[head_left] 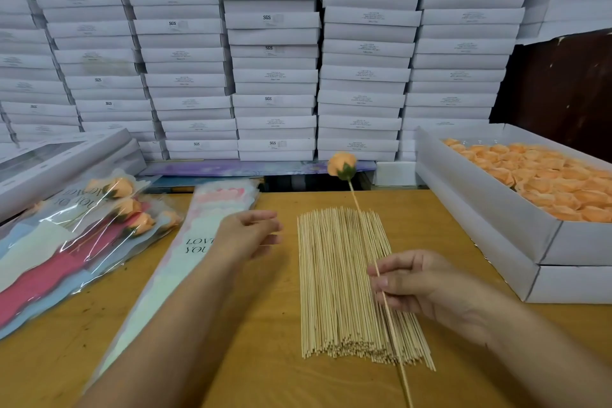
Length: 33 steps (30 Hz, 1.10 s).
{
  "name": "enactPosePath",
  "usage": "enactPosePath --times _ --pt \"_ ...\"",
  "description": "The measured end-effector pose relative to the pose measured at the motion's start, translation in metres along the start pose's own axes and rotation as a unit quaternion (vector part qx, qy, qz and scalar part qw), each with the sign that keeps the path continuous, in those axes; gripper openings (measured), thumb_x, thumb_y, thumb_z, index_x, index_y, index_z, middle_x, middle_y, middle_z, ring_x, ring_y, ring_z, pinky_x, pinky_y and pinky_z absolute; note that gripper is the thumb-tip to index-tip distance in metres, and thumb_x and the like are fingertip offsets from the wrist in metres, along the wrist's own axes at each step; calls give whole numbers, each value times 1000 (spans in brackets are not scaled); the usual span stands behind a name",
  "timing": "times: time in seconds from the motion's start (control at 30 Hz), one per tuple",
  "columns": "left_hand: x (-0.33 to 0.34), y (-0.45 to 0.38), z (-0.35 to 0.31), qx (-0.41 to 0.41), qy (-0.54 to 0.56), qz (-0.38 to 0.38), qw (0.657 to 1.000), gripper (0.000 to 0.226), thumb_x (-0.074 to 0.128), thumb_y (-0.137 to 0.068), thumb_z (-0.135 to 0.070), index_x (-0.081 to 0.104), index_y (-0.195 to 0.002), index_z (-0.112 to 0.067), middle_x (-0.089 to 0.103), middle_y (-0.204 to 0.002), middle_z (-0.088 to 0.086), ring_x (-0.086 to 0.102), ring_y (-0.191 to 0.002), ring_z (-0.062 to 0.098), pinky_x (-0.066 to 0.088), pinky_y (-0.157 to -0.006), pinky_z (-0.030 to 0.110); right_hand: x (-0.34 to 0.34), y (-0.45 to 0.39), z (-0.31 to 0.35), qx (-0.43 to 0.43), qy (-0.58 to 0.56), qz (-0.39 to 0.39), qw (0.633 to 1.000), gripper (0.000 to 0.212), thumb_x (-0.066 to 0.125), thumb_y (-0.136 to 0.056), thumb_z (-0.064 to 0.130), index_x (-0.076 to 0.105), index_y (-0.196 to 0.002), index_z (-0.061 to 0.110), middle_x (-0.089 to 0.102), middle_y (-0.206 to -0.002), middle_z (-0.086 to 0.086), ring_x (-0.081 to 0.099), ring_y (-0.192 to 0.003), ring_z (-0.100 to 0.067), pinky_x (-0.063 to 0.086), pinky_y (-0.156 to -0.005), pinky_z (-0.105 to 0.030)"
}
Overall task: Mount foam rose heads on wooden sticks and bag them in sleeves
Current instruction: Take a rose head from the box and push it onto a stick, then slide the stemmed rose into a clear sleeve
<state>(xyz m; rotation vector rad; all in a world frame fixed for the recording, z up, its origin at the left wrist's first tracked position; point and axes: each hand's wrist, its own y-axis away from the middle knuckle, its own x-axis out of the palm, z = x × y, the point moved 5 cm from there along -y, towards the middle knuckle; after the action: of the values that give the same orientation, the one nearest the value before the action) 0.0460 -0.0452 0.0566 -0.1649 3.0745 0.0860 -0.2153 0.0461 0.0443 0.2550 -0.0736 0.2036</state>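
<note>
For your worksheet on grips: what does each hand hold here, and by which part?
The right hand pinches a rose on a stick around the stick's middle. The left hand holds nothing.

Orange rose head [342,165], green calyx [347,173]; white boxes [271,43].

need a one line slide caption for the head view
Right hand pinches a stick-mounted foam rose above the stick pile; left hand reaches toward the empty sleeves.

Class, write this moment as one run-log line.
right hand: pinches stick of mounted rose | left hand: open, over sleeve stack | sticks: piled mid-table | next: likely sleeve
</note>
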Motion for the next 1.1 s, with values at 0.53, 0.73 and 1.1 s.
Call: enactPosePath --times 0.53,0.73,1.1 --pt "-130 -44 27 -47 -506 -101 855 82 76 -78 -57 56 -135 -2 62 -134 15 60 -114 31 47 -88 35 -12 -4 6 -73 -73 -57 993 30 66 -84 -6 64 -112 1 72 -84 -14 71 -70 -24 63 -62 -34" --pt "-142 -45 29 -66 -480 -125 866 66 84 -76 -43 62 -121 1 64 -120 19 57 -95 30 45 -78 36 -15 -6 5 -81 -64 -61 993 27 65 -84 -6 66 -110 3 72 -84 -13 72 -71 -24 62 -61 -31" --pt "-152 -36 19 -43 -430 -169 886 74 88 -74 -22 55 -137 -1 59 -133 24 57 -116 40 45 -88 41 -18 -7 5 -91 -53 -68 992 27 69 -83 -3 68 -109 5 74 -86 -13 73 -74 -24 60 -58 -27"
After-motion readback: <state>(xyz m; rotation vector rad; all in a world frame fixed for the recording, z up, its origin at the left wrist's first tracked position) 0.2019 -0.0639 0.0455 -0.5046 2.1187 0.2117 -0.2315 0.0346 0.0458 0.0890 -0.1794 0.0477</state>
